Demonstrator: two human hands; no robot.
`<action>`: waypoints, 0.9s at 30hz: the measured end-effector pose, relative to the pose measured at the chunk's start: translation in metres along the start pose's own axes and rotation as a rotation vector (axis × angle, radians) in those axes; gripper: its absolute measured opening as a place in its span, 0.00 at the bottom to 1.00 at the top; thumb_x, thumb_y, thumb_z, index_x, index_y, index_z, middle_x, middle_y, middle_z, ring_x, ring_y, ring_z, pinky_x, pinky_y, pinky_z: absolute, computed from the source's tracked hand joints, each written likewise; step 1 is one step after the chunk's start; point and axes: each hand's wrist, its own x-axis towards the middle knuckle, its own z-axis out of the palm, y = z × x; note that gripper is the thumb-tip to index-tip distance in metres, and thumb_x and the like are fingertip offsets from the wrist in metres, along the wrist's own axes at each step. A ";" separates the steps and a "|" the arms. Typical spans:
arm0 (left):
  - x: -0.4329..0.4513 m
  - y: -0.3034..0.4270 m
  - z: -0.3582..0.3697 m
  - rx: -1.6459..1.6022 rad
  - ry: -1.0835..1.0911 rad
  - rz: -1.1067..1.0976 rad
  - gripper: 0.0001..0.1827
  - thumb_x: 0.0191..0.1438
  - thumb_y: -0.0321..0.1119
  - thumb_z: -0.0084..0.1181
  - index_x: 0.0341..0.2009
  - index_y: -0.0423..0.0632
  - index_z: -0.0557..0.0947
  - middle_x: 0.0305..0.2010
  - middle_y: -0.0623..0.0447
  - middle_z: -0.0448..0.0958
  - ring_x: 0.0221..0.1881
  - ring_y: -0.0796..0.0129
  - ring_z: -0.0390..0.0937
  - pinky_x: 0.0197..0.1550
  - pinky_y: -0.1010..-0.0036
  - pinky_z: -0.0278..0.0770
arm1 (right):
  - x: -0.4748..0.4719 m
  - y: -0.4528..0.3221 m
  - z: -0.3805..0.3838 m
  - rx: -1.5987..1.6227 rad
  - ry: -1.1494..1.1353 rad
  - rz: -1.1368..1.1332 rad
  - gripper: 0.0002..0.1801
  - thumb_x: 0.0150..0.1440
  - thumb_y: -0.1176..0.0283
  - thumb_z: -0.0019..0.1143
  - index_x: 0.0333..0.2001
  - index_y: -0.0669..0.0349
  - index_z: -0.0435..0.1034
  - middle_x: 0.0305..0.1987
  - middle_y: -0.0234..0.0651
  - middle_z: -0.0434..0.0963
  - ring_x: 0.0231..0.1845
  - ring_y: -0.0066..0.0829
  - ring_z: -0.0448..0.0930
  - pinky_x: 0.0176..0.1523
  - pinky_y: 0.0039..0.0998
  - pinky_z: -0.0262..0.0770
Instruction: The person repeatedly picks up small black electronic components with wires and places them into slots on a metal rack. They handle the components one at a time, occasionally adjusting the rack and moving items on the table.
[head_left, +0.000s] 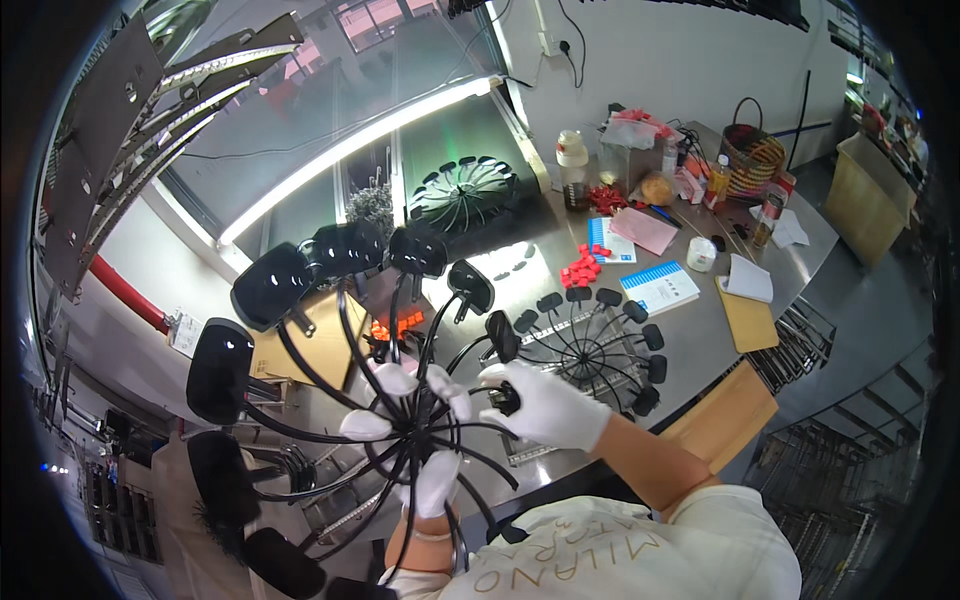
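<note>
My gloved left hand (439, 480) grips the hub of a black spider-like rack (414, 435), its white fingertips showing between the curved arms. Glossy black paddle-shaped pieces (219, 369) sit on the ends of many arms, on the left and far sides. Several arms towards my right end bare. In my gloved right hand (551, 409) is a small dark piece (507, 399), held at an arm's tip; my fingers partly hide it, so whether it is seated on the arm is unclear. A second loaded rack (585, 358) rests on the metal bench just beyond that hand.
Another loaded rack (465, 193) stands by the window beneath a lit tube lamp (360, 157). On the bench (540, 474) are red plastic pieces (581, 268), booklets (660, 288), bottles (718, 182) and a woven basket (752, 161). A cardboard box (307, 341) lies left, behind the held rack.
</note>
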 end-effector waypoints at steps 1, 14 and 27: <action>0.001 -0.003 0.007 0.089 -0.091 0.078 0.22 0.56 0.39 0.55 0.56 0.50 0.79 0.57 0.50 0.73 0.54 0.51 0.68 0.56 0.53 0.69 | 0.001 -0.007 0.002 0.317 -0.206 0.436 0.11 0.62 0.71 0.62 0.45 0.64 0.73 0.36 0.34 0.77 0.32 0.19 0.81 0.29 0.24 0.74; -0.022 -0.005 0.016 0.172 -0.138 -0.013 0.46 0.38 0.20 0.61 0.65 0.69 0.74 0.66 0.59 0.67 0.51 0.56 0.64 0.41 0.70 0.70 | -0.010 0.022 -0.032 0.661 -0.574 -0.069 0.16 0.57 0.74 0.63 0.48 0.68 0.73 0.40 0.38 0.79 0.33 0.23 0.80 0.34 0.26 0.76; -0.037 0.006 -0.007 -0.053 -0.238 -0.212 0.44 0.46 0.18 0.65 0.67 0.69 0.72 0.58 0.54 0.64 0.52 0.54 0.67 0.43 0.67 0.75 | 0.001 -0.009 -0.045 0.300 -0.437 -0.062 0.18 0.56 0.72 0.68 0.49 0.67 0.73 0.40 0.44 0.81 0.31 0.34 0.80 0.36 0.35 0.78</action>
